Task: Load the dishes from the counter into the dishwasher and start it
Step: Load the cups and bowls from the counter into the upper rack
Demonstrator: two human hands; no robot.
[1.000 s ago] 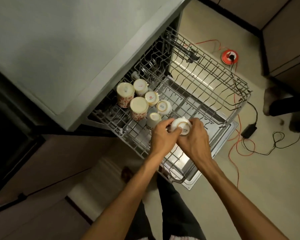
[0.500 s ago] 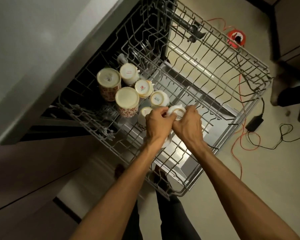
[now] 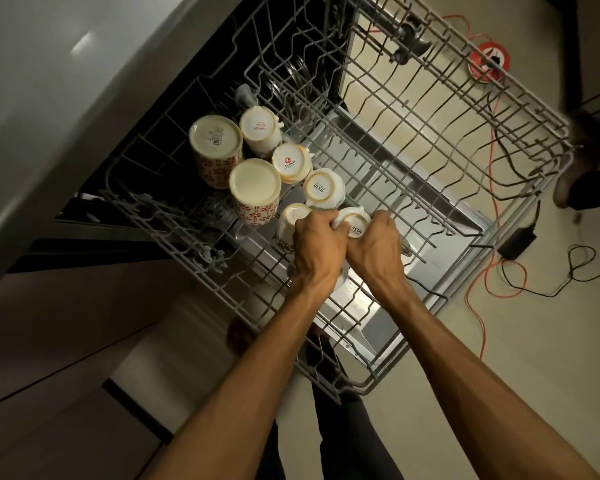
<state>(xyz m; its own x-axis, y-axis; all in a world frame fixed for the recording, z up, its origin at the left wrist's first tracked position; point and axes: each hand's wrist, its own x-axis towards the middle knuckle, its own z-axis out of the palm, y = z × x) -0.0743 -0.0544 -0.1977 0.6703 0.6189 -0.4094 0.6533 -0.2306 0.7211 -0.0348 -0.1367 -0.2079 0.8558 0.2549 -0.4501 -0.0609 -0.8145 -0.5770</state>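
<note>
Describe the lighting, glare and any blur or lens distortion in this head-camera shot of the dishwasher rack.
Head view: dim, warm light; a soft glare patch on the grey countertop; a brighter reflection on the open dishwasher door under the rack. Wide-angle bending curves the counter edge and rack wires. The cup held by the left hand and right hand is sharp, print legible; the red cord reel is slightly soft.

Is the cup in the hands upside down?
Yes. The cup is bottom up: its printed base faces the camera while both hands grip it over the rack.
</note>
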